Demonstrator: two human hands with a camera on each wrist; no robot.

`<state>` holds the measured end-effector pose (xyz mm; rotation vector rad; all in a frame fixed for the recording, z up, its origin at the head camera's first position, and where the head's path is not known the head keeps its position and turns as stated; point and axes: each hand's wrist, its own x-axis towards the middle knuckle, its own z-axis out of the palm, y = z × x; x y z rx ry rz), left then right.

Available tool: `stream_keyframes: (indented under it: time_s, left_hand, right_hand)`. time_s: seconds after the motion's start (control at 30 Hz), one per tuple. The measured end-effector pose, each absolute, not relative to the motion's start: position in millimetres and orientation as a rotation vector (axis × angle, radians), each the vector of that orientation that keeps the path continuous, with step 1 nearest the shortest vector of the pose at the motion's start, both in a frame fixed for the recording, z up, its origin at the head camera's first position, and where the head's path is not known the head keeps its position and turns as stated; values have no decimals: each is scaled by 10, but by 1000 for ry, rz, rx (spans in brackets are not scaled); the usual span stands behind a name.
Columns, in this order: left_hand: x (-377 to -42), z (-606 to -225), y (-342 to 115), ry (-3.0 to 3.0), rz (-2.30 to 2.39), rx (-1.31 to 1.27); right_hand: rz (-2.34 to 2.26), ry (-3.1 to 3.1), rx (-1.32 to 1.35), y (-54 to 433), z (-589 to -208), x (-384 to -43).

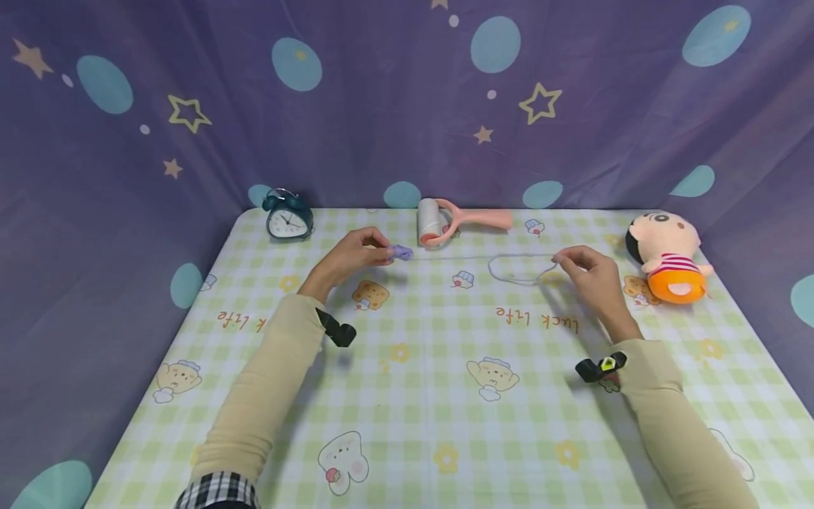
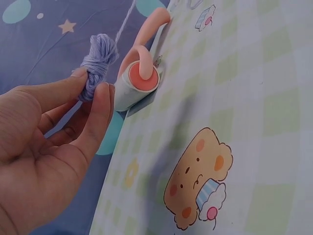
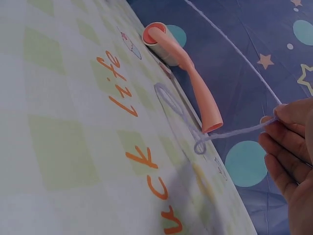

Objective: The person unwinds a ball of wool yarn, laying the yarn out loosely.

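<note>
- Head: farthest, looking forward-down from the table's (image 1: 381, 396) six o'clock.
- Left wrist: close, left hand (image 2: 56, 161) at nine.
- Right wrist: close, right hand (image 3: 296, 154) at three.
- Tilted wrist views share the roller (image 3: 190, 70).

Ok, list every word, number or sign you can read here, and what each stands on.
"luck life": tablecloth, right half, upside down in the head view.
"k life": tablecloth, left side, upside down there too, cut off by the left sleeve.
Clock numerals: too small to read.
None readable on the yarn, roller or doll.
</note>
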<state>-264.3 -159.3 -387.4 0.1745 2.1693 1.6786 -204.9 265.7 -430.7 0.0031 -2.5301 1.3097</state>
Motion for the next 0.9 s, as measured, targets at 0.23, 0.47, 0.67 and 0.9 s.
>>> stream_keyframes:
  time_s: [0.23,0.47,0.67,0.9]
  left_hand:
    - [-2647,-3869,-1592,2178,1684,182]
    - [-2637,-3855,-1629,2175,1701,180]
    - [-2644,-3870,-1677,2176,1718,188]
    - [-2661,-3881,-1685,2167,1718,172]
  right_hand:
    - [1336,-2517,1,2674,-4271,-2000]
    - [1336,-2508,-26,2756,-4269,-1961]
    - [1312,-2529,-73,2861,-4250,-1924]
    - [1284,-2515,-87,2956,-4259,-1887]
